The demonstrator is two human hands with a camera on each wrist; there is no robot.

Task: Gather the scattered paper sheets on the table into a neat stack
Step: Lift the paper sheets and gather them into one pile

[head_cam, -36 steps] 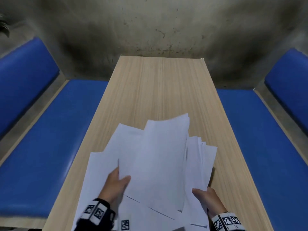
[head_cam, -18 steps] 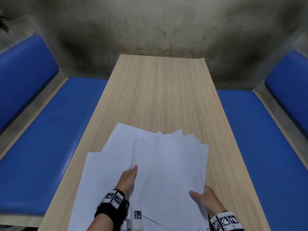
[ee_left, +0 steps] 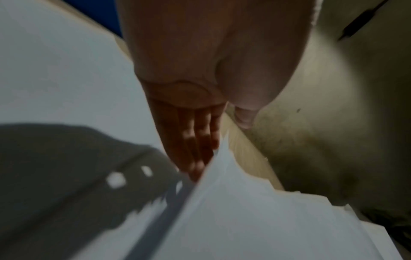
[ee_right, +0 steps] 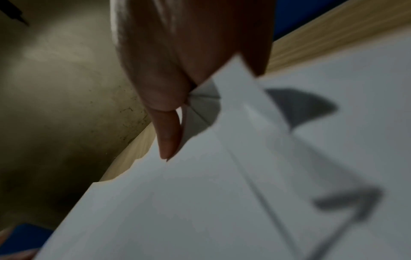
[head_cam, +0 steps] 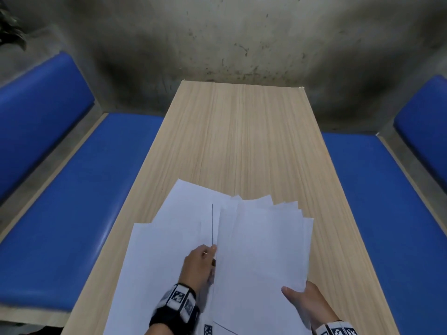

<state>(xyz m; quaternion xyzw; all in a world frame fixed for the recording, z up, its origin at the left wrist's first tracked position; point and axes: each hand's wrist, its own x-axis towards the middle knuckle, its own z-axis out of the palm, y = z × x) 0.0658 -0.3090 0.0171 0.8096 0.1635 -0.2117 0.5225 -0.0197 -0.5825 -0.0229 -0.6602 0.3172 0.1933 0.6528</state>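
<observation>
A fanned bundle of white paper sheets (head_cam: 263, 250) lies low over the near end of the wooden table (head_cam: 242, 141). My right hand (head_cam: 302, 301) grips its near right corner, thumb (ee_right: 166, 137) on top and fingers hidden beneath. My left hand (head_cam: 200, 264) holds the bundle's left edge. In the left wrist view its fingers (ee_left: 193, 149) slide under the sheets (ee_left: 244, 211) while the thumb stays above. Two more loose sheets lie flat to the left, one (head_cam: 164, 262) near me and one (head_cam: 188, 206) farther out, partly under the bundle.
Blue padded benches run along the table's left (head_cam: 84, 201) and right (head_cam: 387, 213) sides. A stained concrete wall (head_cam: 242, 44) closes the far end. Dark plant leaves (head_cam: 9, 27) show at the top left.
The bundle, first held up and spread, has come down flatter and closer together. My left hand let go of the front sheet and shifted forward to the bundle's left edge.
</observation>
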